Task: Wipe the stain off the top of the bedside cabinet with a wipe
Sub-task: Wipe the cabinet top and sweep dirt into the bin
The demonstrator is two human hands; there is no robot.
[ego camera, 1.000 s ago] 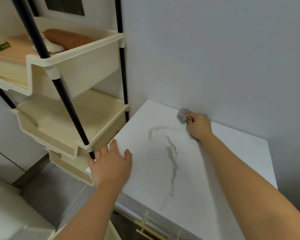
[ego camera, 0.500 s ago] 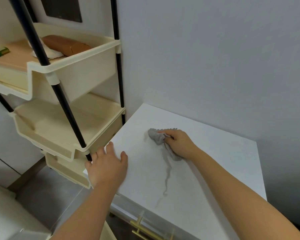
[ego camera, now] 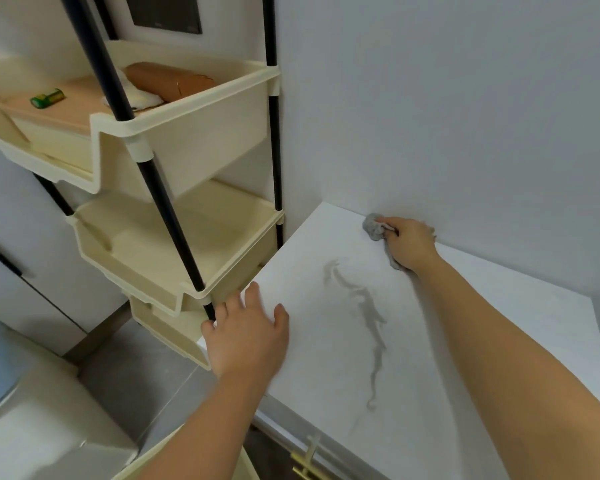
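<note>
Mid-wipe, stroke at far end. Right hand (ego camera: 411, 245) grips bunched grey wipe (ego camera: 373, 227) on cabinet top (ego camera: 499, 323). Stain (ego camera: 369, 313) lies nearer than that hand, apart from wipe (long streak, largely unwiped). Left hand (ego camera: 248, 336) open, flat on left edge. Next: drag wipe back along streak, pressing down

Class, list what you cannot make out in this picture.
Head view:
1. Most of the wipe: hidden under the right hand gripping it.
2. The bedside cabinet front: cut off by the bottom edge.
3. The green item, upper left: too small to identify.
</note>
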